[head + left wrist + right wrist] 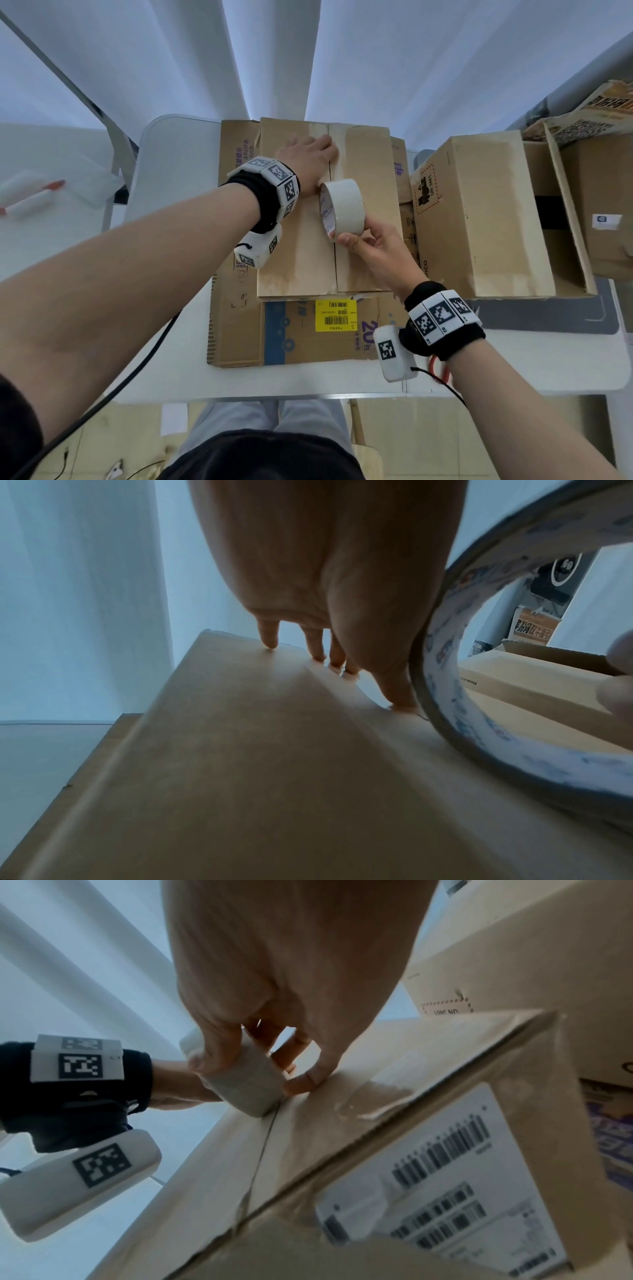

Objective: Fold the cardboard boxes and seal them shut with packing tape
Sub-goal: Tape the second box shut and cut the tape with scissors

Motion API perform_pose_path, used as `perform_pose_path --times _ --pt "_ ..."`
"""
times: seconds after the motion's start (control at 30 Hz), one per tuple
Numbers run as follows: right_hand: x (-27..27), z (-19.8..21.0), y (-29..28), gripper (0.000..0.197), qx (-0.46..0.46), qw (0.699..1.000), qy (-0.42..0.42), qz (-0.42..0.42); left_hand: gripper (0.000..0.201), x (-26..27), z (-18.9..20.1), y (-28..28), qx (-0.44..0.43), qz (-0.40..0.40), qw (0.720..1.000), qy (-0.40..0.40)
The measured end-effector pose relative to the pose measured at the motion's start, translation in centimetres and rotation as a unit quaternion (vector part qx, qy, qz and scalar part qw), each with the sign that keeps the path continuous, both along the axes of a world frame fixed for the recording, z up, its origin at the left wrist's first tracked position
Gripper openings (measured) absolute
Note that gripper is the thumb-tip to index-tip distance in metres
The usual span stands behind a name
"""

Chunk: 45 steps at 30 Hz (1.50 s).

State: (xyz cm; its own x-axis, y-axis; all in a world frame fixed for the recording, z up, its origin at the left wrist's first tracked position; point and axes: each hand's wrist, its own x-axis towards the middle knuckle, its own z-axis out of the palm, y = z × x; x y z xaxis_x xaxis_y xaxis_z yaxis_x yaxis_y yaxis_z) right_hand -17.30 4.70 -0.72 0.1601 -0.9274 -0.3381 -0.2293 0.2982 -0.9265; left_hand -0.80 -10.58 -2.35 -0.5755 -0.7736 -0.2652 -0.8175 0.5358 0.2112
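The closed brown cardboard box (301,240) sat on a flattened printed cardboard sheet (236,325) on the white counter (171,205); the cream roll of packing tape (342,207) stood on the box's centre seam; a larger open brown carton (479,219) lay right of it.

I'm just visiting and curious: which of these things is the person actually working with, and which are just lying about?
In use:
- closed box, flaps meeting at a centre seam
- tape roll, gripped by the right hand
- left hand, pressing flat on the flaps

Lying about:
- flattened cardboard underneath
- open box to the right
- white table
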Motion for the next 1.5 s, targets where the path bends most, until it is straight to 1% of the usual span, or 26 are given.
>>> perform_pose_path --times 0.1,0.23,0.3,0.4,0.6,0.77,0.87,0.93,1.07,1.17,1.27,1.37,1.43,1.5 --pt "0.4 0.5 0.0 0.036 -0.001 1.000 -0.013 0.012 0.050 0.1 -0.3 -0.3 -0.012 -0.004 1.000 0.003" --pt "1.0 0.8 0.1 0.033 -0.014 0.999 -0.028 0.024 0.045 0.4 -0.8 -0.7 -0.005 -0.002 1.000 0.023" --pt "0.9 0.6 0.2 0.031 -0.013 0.999 -0.027 0.022 0.046 0.4 -1.1 -1.0 0.002 0.002 1.000 0.029" --pt "0.6 0.2 0.2 0.032 -0.006 0.999 -0.029 0.012 0.047 0.3 -1.5 -1.2 0.009 0.014 0.999 0.029" --pt "0.1 -0.3 0.1 0.037 0.018 0.999 -0.040 0.003 0.048 -0.2 -1.9 -1.4 -0.016 0.017 0.999 0.026" --pt "-0.3 -0.1 -0.4 0.023 0.031 0.999 -0.040 0.019 0.055 -0.1 -2.1 -1.2 -0.034 0.003 0.999 0.010" --pt "-0.2 -0.1 -0.3 0.020 0.025 0.999 -0.038 0.024 0.056 0.0 -2.0 -0.7 -0.039 0.002 0.999 0.010" --pt "-0.2 -0.1 -0.1 0.021 0.024 0.998 -0.047 0.016 0.060 0.1 -1.8 -0.6 -0.035 -0.005 0.999 0.007" --pt "-0.6 -0.2 0.3 0.031 0.031 0.997 -0.067 -0.016 0.077 0.9 -1.4 -0.3 -0.001 -0.030 1.000 -0.001" --pt "-0.4 0.0 0.4 0.035 0.026 0.997 -0.069 -0.030 0.076 1.2 -1.3 0.0 0.021 -0.033 0.999 -0.006" --pt "-0.2 0.2 0.4 0.038 0.021 0.997 -0.061 -0.037 0.071 1.1 -1.0 0.0 0.008 -0.027 1.000 0.012" --pt "-0.2 0.3 0.7 0.034 0.014 0.998 -0.046 -0.035 0.072 1.5 -0.5 0.1 -0.015 -0.030 0.999 0.040" --pt "-0.2 0.4 1.0 0.031 0.008 0.998 -0.043 -0.036 0.073 1.7 -0.4 0.4 -0.009 -0.025 0.997 0.075" --pt "0.0 0.3 1.2 0.029 0.006 0.998 -0.048 -0.037 0.076 1.8 -0.5 0.7 0.001 -0.023 0.996 0.086"
